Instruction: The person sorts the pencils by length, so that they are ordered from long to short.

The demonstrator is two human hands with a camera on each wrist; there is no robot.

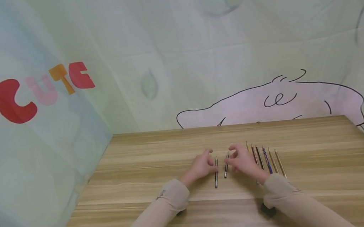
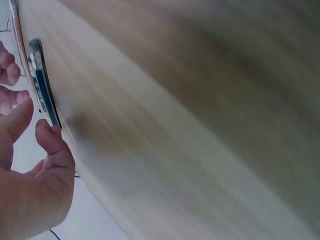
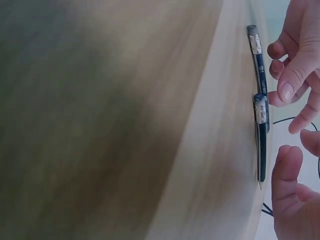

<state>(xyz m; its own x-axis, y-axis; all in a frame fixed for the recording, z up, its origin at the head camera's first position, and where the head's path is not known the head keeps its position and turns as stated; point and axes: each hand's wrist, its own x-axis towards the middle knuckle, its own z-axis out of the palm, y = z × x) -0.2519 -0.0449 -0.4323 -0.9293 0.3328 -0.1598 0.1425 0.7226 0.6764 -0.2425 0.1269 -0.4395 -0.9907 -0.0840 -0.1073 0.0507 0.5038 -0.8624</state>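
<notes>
Two dark pencils lie on the wooden table between the hands, their metal-banded ends toward the person. My left hand (image 1: 203,164) is over the left pencil (image 1: 216,176), thumb and fingers parted; in the head view the thumb tip overlaps the pencil, and I cannot tell if it touches. Beside the right pencil (image 1: 226,167) is my right hand (image 1: 241,161), its thumb and fingers spread apart. The right wrist view shows both pencils, one dark pencil (image 3: 262,145) overlapping the other, with left-hand fingers (image 3: 295,75) above and right-hand fingers (image 3: 287,165) below.
Right of the hands, several pencils lie side by side, among them a blue-patterned pencil (image 1: 267,160) and a natural-wood pencil (image 1: 280,162); the right forearm covers their near ends. A printed cloth (image 1: 133,60) hangs behind and left of the table (image 1: 134,160).
</notes>
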